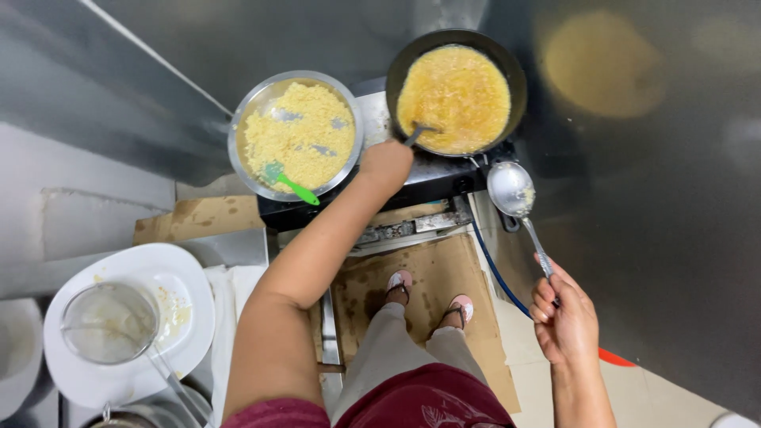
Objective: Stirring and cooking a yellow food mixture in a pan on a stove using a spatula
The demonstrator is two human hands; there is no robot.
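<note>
A dark pan [457, 87] full of bubbling yellow oil and batter sits on a stove [412, 178]. My left hand [386, 164] reaches out over the stove and grips the handle of a metal utensil [418, 132] whose end dips into the pan. My right hand [564, 321] holds the handle of a metal ladle [511, 189]; its bowl hangs beside the stove's right edge, below the pan. Left of the pan stands a steel bowl [296, 135] heaped with yellow fried bits, with a green spatula [289, 184] resting in it.
A white plate [190, 289] at the lower left carries a wire mesh strainer [108, 322]. Brown cardboard [440, 277] covers the floor under my sandalled feet [428, 293]. A blue hose [495, 273] runs down from the stove. Steel wall panels stand behind.
</note>
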